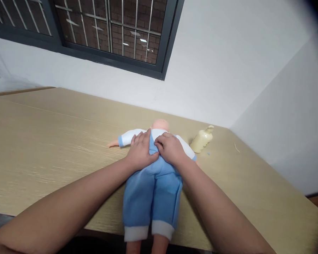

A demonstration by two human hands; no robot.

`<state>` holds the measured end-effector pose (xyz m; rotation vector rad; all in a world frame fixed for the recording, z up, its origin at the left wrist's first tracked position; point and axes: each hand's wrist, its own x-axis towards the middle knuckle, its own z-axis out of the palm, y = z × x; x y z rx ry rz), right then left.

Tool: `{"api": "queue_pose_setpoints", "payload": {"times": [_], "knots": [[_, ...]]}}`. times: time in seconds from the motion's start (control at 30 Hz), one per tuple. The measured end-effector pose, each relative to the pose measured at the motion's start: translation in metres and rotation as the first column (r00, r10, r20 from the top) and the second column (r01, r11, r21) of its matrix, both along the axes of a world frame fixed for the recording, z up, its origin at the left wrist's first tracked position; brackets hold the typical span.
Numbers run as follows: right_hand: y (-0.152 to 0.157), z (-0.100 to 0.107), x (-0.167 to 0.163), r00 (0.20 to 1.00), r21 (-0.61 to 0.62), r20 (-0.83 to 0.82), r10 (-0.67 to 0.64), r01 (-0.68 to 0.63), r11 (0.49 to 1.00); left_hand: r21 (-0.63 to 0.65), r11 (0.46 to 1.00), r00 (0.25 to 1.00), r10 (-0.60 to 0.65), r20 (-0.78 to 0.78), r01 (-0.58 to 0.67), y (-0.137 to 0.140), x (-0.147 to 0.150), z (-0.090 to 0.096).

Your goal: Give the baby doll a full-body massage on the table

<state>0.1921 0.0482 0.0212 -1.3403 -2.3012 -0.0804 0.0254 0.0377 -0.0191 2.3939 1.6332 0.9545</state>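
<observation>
Touching a doll (138,197) on a table (55,141)

Left hand (141,151) spread, right hand (171,148) curled (pinching or not, I cannot tell) on its torso. Legs overhang the near edge; table stretches widest leftward, a bottle (201,141) close at right.

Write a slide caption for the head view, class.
Left hand and right hand touch a doll in blue and white, near a yellowish bottle.
</observation>
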Motion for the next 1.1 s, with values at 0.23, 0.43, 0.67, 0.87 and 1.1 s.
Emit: {"api": "queue_pose_setpoints", "payload": {"times": [0.23,0.43,0.67,0.87,1.1], "knots": [[0.001,0.006,0.014,0.949,-0.069,-0.311,0.051,-0.077,0.995,-0.005,1.000,1.000,-0.016,0.022,0.016,-0.002,-0.001,0.007],[0.006,0.040,0.061,0.799,-0.001,-0.600,-0.034,0.041,0.999,-0.022,1.000,1.000,-0.008,0.023,0.009,-0.004,-0.003,0.013],[0.015,0.068,0.169,0.560,0.078,-0.772,-0.301,0.553,0.829,-0.006,1.000,0.999,-0.016,0.041,0.016,-0.002,-0.003,0.012],[0.013,0.039,0.237,0.640,-0.222,-0.280,-0.715,0.682,0.697,0.006,1.000,0.999,-0.008,0.036,0.008,-0.002,-0.003,0.014],[0.023,0.003,0.258,0.658,-0.482,0.055,-0.751,0.676,0.558,-0.015,1.000,0.999,0.003,0.054,-0.002,-0.003,-0.003,0.016]]}}
